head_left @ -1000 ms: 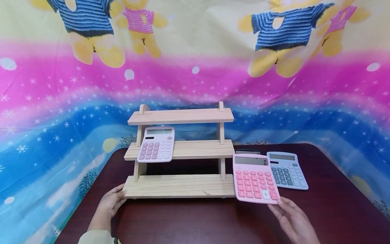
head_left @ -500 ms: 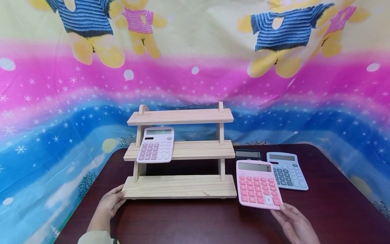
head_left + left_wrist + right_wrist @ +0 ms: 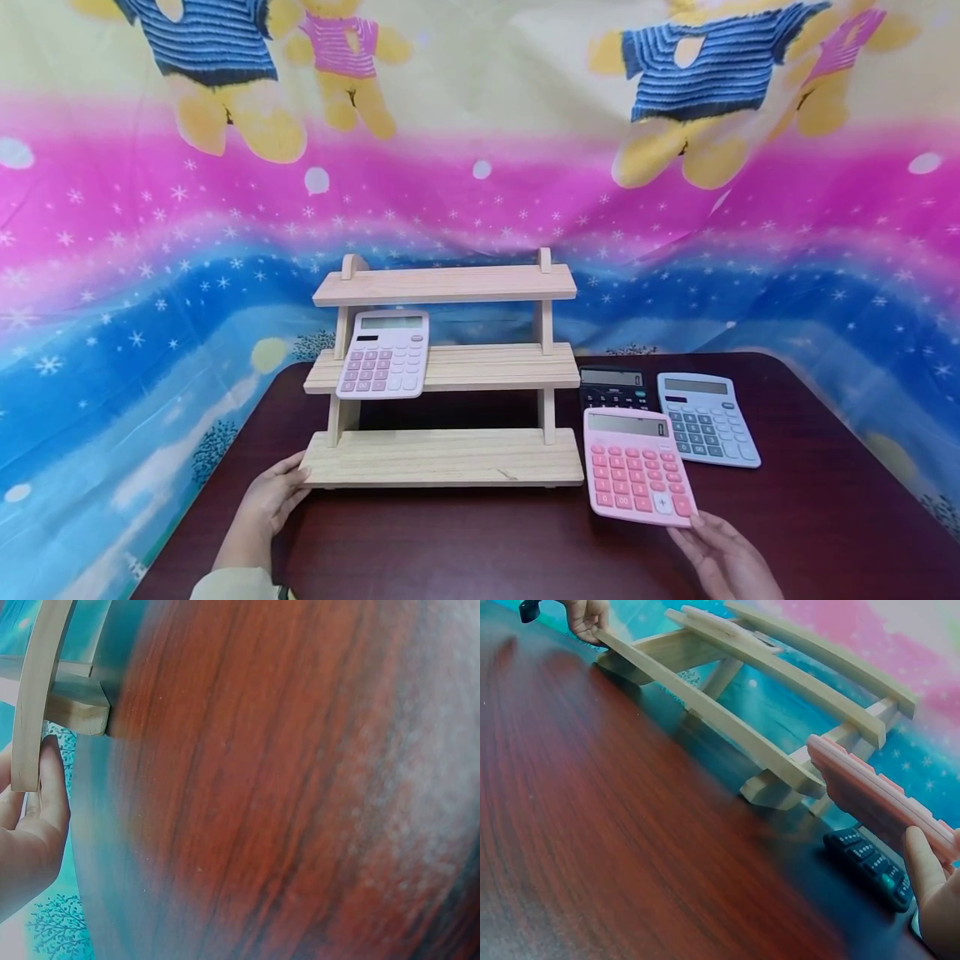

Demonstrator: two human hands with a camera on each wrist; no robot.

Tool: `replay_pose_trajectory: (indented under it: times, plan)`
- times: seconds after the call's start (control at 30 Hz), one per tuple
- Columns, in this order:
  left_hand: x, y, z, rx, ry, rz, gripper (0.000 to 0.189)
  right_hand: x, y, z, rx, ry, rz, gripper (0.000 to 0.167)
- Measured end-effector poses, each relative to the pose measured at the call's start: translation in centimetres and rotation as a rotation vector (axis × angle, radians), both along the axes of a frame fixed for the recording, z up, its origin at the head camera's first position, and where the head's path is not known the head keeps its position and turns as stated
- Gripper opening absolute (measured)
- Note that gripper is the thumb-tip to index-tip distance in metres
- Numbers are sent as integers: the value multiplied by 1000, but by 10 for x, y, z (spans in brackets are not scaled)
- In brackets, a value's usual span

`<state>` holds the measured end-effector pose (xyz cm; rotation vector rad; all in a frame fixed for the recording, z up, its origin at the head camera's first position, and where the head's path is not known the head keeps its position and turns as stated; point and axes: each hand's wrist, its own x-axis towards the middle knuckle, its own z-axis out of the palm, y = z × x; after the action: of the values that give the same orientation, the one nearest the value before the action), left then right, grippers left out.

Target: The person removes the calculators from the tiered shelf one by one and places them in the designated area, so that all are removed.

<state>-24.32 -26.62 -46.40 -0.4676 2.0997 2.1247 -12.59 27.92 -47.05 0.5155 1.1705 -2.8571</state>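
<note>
head view: the right hand (image 3: 723, 557) pinches one pink calculator (image 3: 639, 471) by its near right corner, just right of the one three-tier wooden stand (image 3: 442, 458); its far end points away from the person, long axis leaning slightly left. four calculators altogether: this, one white calculator (image 3: 384, 357) on the middle tier, one blue calculator (image 3: 708, 422) and one black calculator (image 3: 613, 387) on the table (image 3: 442, 542).

left wrist view: the left hand (image 3: 34, 832) grips the end of the stand's lowest board (image 3: 36, 697).

right wrist view: the pink calculator tilts, clear above the table.
</note>
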Motion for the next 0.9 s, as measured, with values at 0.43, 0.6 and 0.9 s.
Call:
replay_pose_trajectory:
  times: [0.43, 0.6, 0.9]
  plan:
    - [2, 1, 3, 5, 5, -7, 56, 5, 8, -20, 0, 0, 15, 36]
    - [3, 2, 4, 4, 2, -10, 56, 10, 11, -27, -26, 86, 48, 19]
    - [1, 1, 1, 8, 4, -6, 56, 13, 17, -38, -93, 138, 108, 18]
